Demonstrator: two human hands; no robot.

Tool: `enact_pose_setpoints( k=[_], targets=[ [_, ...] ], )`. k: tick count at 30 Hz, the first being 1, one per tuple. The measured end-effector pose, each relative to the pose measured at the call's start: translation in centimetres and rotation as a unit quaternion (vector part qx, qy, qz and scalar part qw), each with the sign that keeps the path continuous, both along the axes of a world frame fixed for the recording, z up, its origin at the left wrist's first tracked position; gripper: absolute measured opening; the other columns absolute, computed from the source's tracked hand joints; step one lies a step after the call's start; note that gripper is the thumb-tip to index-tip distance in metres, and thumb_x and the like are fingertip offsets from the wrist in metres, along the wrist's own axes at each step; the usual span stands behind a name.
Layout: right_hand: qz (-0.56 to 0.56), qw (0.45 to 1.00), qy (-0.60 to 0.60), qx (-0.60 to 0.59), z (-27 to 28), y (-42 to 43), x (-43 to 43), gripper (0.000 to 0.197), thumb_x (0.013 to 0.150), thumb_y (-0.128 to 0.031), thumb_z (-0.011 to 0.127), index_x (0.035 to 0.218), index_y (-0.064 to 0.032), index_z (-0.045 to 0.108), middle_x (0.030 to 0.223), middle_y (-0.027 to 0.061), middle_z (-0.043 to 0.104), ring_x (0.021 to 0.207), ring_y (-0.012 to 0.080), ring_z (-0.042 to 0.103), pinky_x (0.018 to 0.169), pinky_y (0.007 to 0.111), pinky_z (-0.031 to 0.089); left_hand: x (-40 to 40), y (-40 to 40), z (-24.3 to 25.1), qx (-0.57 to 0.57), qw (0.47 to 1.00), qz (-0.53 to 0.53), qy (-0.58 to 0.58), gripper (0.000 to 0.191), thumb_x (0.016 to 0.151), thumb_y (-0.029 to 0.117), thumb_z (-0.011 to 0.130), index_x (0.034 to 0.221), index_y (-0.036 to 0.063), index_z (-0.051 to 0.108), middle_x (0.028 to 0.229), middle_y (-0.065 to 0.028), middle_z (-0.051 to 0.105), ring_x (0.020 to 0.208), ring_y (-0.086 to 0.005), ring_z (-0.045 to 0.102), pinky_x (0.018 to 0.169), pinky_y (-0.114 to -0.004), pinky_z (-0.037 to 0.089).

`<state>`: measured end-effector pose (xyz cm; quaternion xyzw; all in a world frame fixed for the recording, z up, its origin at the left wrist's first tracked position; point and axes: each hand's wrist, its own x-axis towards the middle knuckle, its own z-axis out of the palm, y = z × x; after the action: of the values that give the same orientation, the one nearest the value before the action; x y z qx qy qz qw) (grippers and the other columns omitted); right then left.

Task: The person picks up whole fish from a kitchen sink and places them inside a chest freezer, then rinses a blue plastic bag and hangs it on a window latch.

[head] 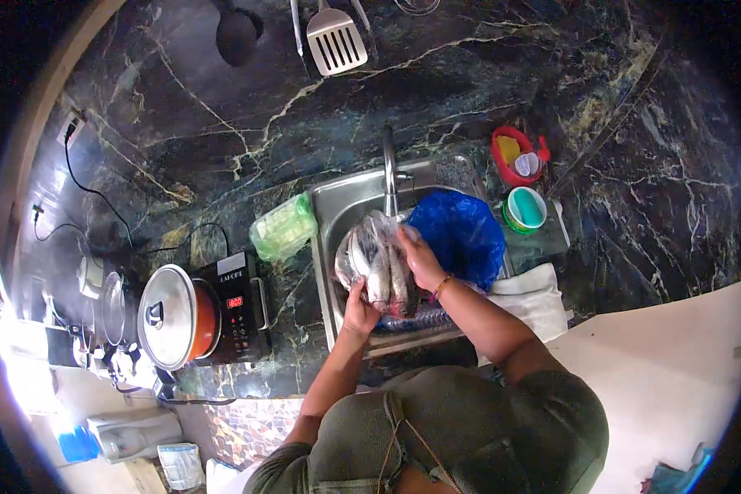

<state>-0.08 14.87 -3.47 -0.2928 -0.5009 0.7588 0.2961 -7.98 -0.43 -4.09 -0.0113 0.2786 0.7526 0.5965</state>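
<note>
Over a stainless steel sink point(322, 247), both my hands hold a clear plastic bag of whole fish point(376, 262). My left hand point(362, 310) grips its lower left side, thumb on top. My right hand point(421, 262) grips the upper right side, its fingers partly hidden by the plastic. The bag lies just below the spout of a chrome faucet point(391, 173). A blue plastic bag point(460, 234) spreads over the right part of the sink. Beneath the fish, the sink's bottom is mostly hidden.
An orange pot with a steel lid point(168, 316) stands on a lit induction cooktop point(238, 309) at the left. A green plastic bag point(284, 227) lies left of the sink. On the right are a red container point(511, 176), a tub point(525, 210) and a white cloth point(531, 299).
</note>
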Motion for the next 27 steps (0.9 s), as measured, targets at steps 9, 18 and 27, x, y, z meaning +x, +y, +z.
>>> enact_pose_setpoints(
  k=[9,18,27],
  targets=[
    [-0.008,0.997,0.033,-0.064,1.7,-1.4,0.1,0.047,0.093,-0.042,0.047,0.119,-0.003,0.055,0.117,0.0048,0.057,0.107,0.015,0.051,0.095,0.029,0.036,1.3,-1.4,1.0,-0.018,0.978,0.071,0.195,0.043,0.085,0.031,0.058,0.121,0.0098,0.05,0.11,-0.009,0.06,0.102,-0.0273,0.058,0.087,-0.04,0.048],
    [-0.011,0.997,0.044,0.07,8.3,-2.9,-0.3,0.034,0.096,-0.033,0.046,0.1,-0.0017,0.059,0.102,0.0067,0.062,0.1,0.0138,0.055,0.093,0.029,0.039,0.2,-0.6,-1.9,0.042,0.997,0.027,-0.065,0.043,0.089,0.03,0.052,0.126,0.0072,0.048,0.125,-0.0073,0.054,0.117,-0.0252,0.048,0.101,-0.044,0.034],
    [-0.017,0.997,0.07,0.014,9.5,1.3,2.3,0.032,0.095,-0.03,0.047,0.091,-0.0015,0.063,0.092,0.011,0.067,0.09,0.0191,0.062,0.087,0.032,0.045,-1.5,3.5,-0.8,-0.019,0.994,0.069,-0.077,0.068,0.078,0.07,0.044,0.117,0.0146,0.049,0.089,-0.0049,0.058,0.09,-0.0236,0.058,0.083,-0.046,0.047]
  ],
)
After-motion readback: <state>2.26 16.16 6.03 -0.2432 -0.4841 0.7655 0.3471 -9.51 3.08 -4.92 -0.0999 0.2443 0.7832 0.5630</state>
